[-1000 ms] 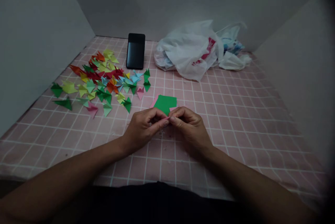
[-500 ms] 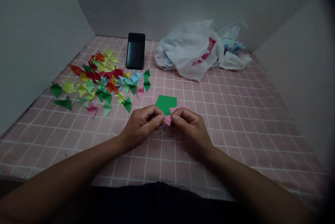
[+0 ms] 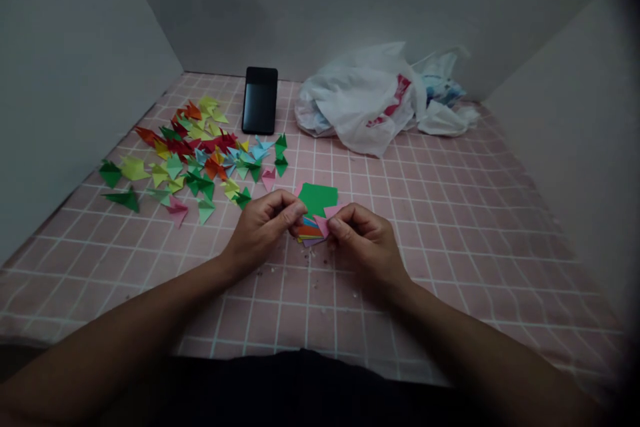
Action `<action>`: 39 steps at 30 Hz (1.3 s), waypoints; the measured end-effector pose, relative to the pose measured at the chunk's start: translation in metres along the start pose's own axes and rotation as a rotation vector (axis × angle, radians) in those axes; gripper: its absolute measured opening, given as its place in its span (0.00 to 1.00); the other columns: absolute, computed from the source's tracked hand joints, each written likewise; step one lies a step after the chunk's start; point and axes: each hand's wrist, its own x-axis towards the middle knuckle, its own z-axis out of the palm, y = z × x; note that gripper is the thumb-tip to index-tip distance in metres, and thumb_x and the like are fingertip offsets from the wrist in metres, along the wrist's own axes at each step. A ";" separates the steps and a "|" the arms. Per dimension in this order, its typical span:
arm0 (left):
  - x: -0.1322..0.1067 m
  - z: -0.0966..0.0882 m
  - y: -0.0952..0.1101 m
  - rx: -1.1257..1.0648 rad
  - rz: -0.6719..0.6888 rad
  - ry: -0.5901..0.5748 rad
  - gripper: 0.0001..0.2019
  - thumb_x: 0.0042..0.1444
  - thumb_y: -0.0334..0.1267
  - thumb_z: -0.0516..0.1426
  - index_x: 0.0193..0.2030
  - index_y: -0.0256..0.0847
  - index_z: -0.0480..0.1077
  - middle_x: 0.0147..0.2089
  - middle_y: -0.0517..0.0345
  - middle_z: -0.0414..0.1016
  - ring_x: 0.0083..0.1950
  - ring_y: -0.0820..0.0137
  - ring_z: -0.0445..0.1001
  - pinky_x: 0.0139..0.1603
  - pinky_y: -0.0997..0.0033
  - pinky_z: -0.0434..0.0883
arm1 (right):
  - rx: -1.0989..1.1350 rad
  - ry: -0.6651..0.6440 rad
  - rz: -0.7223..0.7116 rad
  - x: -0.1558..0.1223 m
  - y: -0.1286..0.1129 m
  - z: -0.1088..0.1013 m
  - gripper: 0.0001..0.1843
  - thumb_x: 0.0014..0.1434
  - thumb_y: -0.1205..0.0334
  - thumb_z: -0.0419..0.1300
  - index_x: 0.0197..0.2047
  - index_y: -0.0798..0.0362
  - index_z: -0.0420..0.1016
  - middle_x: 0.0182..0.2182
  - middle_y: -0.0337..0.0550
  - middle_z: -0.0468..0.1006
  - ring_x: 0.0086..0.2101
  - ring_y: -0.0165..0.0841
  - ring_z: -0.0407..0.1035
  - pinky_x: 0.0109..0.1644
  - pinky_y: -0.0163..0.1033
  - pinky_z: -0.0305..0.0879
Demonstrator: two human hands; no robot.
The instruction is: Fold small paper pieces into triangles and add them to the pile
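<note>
Fingers (image 3: 340,222) of the right hand (image 3: 367,240) pinching a small pink paper piece (image 3: 321,226), left hand (image 3: 260,234) closed beside it, above a stack of unfolded coloured square paper sheets (image 3: 317,199), with many finished folded multicoloured origami pieces (image 3: 200,164) lying to the left.

Honestly, the paper stack (image 3: 311,230) was half covered by the left hand (image 3: 260,230) and right hand (image 3: 367,240), so the sheet count couldn't be made out. The bits on the mat (image 3: 313,255) were too small to identify, the stuff in the plastic bag (image 3: 350,107) was mostly hidden, and both forearms (image 3: 125,327) got cut off at the bottom edge.
</note>
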 end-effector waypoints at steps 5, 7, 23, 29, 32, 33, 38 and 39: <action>-0.003 0.008 -0.004 -0.066 -0.068 -0.062 0.09 0.54 0.39 0.66 0.36 0.38 0.74 0.29 0.61 0.76 0.29 0.75 0.74 0.30 0.77 0.72 | -0.025 0.000 -0.021 -0.003 0.003 0.003 0.12 0.61 0.57 0.65 0.28 0.51 0.72 0.21 0.35 0.71 0.24 0.28 0.63 0.28 0.36 0.59; -0.006 0.011 -0.003 -0.056 -0.067 -0.078 0.08 0.52 0.37 0.67 0.35 0.38 0.74 0.29 0.60 0.76 0.29 0.75 0.74 0.30 0.77 0.72 | -0.023 -0.034 -0.018 -0.003 0.005 0.004 0.13 0.61 0.56 0.65 0.28 0.51 0.72 0.22 0.35 0.71 0.24 0.28 0.63 0.28 0.36 0.59; 0.000 0.001 -0.002 -0.022 -0.072 -0.060 0.18 0.65 0.52 0.57 0.34 0.37 0.72 0.28 0.57 0.75 0.27 0.72 0.75 0.30 0.74 0.74 | 0.032 -0.073 0.086 -0.001 0.005 0.004 0.14 0.60 0.54 0.65 0.28 0.52 0.71 0.20 0.34 0.71 0.22 0.27 0.64 0.27 0.35 0.59; -0.007 0.009 0.001 0.013 -0.060 -0.191 0.15 0.62 0.46 0.62 0.29 0.39 0.68 0.25 0.62 0.71 0.26 0.75 0.71 0.27 0.76 0.69 | 0.025 -0.081 0.026 -0.003 0.006 0.004 0.15 0.61 0.53 0.66 0.28 0.52 0.70 0.22 0.36 0.73 0.24 0.28 0.66 0.29 0.36 0.62; -0.008 0.007 0.004 0.091 0.018 -0.201 0.12 0.64 0.41 0.58 0.30 0.39 0.69 0.25 0.61 0.71 0.26 0.75 0.70 0.28 0.76 0.68 | 0.038 -0.133 0.003 -0.002 0.006 0.005 0.15 0.63 0.52 0.63 0.29 0.51 0.70 0.23 0.36 0.73 0.24 0.28 0.67 0.29 0.36 0.64; -0.008 0.007 0.004 0.128 0.048 -0.194 0.12 0.64 0.40 0.58 0.30 0.39 0.69 0.25 0.62 0.71 0.26 0.76 0.69 0.28 0.76 0.67 | 0.030 -0.146 -0.007 -0.002 0.006 0.005 0.15 0.63 0.52 0.62 0.30 0.51 0.70 0.23 0.36 0.73 0.24 0.28 0.67 0.29 0.36 0.64; -0.008 0.009 0.002 0.110 0.054 -0.130 0.11 0.65 0.40 0.57 0.31 0.39 0.69 0.25 0.62 0.71 0.27 0.75 0.70 0.29 0.75 0.68 | -0.140 -0.128 -0.126 -0.001 0.005 0.004 0.12 0.65 0.56 0.60 0.30 0.50 0.69 0.24 0.36 0.72 0.26 0.29 0.66 0.31 0.37 0.63; -0.009 0.010 0.001 0.068 0.037 -0.120 0.09 0.64 0.40 0.58 0.33 0.39 0.70 0.26 0.62 0.72 0.27 0.75 0.71 0.29 0.75 0.69 | -0.188 -0.115 -0.167 -0.002 0.005 0.004 0.12 0.65 0.57 0.60 0.30 0.50 0.69 0.24 0.37 0.72 0.26 0.30 0.67 0.31 0.38 0.63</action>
